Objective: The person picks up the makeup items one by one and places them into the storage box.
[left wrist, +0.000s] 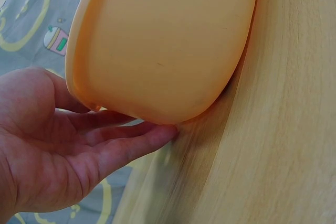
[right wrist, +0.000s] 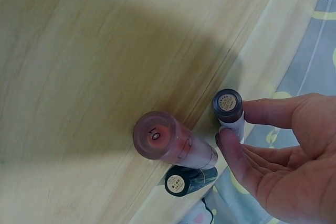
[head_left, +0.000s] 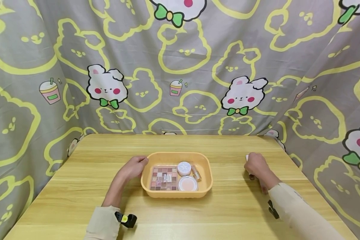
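Note:
A yellow-orange plastic tray (head_left: 176,194) stands on the table. My left hand (head_left: 135,166) grips its left end, thumb at the rim and fingers along the outer wall (left wrist: 163,51). Inside lie an eyeshadow palette (head_left: 164,178), a white round case (head_left: 184,168) with a star, a round powder compact (head_left: 188,184) and a slim tube (head_left: 196,173). To the right, my right hand (head_left: 257,166) pinches a small cosmetic tube (right wrist: 228,106) with a dark end and round label. Beside it on the table are a pinkish lip gloss tube (right wrist: 157,136) and a dark tube (right wrist: 178,182).
The wooden table (head_left: 180,216) reaches back to a grey patterned curtain (head_left: 180,66), which also hangs at both sides. Black straps with a small device sit at both wrists, the left one (head_left: 126,219) plainest. Bare wood lies between the tray and my right hand.

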`<state>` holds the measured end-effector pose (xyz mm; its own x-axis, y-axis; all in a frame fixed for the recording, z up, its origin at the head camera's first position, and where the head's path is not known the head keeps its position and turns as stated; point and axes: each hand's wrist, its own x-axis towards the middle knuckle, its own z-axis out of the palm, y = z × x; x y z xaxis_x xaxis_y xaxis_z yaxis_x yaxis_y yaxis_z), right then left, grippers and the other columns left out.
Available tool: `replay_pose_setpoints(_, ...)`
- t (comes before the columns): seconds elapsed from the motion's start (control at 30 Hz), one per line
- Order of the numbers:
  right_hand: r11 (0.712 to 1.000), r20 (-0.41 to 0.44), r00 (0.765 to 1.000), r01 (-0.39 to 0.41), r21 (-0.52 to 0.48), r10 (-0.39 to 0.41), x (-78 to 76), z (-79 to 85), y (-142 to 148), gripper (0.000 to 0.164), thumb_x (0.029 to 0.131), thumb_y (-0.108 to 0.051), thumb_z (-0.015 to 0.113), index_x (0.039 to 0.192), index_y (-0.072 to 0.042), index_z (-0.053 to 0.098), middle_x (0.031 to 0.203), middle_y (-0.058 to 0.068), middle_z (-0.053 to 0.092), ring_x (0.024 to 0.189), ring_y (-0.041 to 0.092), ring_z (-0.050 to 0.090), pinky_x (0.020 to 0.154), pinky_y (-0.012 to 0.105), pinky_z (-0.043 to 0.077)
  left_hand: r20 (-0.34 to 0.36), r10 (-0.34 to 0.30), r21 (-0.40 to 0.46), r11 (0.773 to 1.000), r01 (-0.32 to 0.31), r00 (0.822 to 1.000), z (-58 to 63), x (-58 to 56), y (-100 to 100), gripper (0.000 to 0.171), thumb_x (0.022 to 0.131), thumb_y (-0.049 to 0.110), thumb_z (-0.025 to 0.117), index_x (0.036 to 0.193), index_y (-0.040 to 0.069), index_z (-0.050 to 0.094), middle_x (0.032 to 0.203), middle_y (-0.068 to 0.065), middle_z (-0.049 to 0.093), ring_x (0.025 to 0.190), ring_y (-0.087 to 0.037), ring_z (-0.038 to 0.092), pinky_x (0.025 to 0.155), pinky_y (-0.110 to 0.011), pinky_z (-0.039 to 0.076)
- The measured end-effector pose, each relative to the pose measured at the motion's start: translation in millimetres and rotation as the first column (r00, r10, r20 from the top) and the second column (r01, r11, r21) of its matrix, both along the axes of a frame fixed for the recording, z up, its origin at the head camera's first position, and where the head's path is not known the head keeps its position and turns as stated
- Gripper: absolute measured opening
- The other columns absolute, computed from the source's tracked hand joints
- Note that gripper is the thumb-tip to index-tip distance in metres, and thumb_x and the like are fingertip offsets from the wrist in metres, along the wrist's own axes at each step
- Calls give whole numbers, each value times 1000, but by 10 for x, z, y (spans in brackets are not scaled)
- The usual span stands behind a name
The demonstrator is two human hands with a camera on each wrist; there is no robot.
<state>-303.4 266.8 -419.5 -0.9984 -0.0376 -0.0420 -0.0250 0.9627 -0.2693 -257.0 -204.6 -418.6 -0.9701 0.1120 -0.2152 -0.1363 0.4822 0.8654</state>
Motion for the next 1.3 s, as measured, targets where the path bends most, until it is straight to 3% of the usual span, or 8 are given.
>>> replay_pose_setpoints(0.73,997,-1,1000,-12,-80,12,37,-8,-100,8,72,3,53,67,-3,55,63,11,56,56,24,55,51,29,45,-7,-5,-9,1000,5,1000,-15,-5,-11,51,109,21,37,149,-10,39,142,-31,54,123,-37,62,94,-46,57)
replay_pose_setpoints(1.07,989,-17,998,-65,-130,63,126,147,-360,5,82,2,56,78,-1,55,67,11,58,55,20,55,49,27,43,3,7,10,1000,-7,1000,-28,-13,-12,51,109,22,37,150,-10,40,141,-30,55,120,-36,64,91,-45,59)
replay_pose_setpoints(1.3,988,-84,992,-106,-108,98,166,277,-575,8,83,-3,63,77,-1,58,67,9,57,57,19,52,50,28,42,-6,5,3,1000,-5,1000,-13,-1,-5,49,109,21,38,148,-9,43,137,-29,59,117,-33,66,90,-44,59)
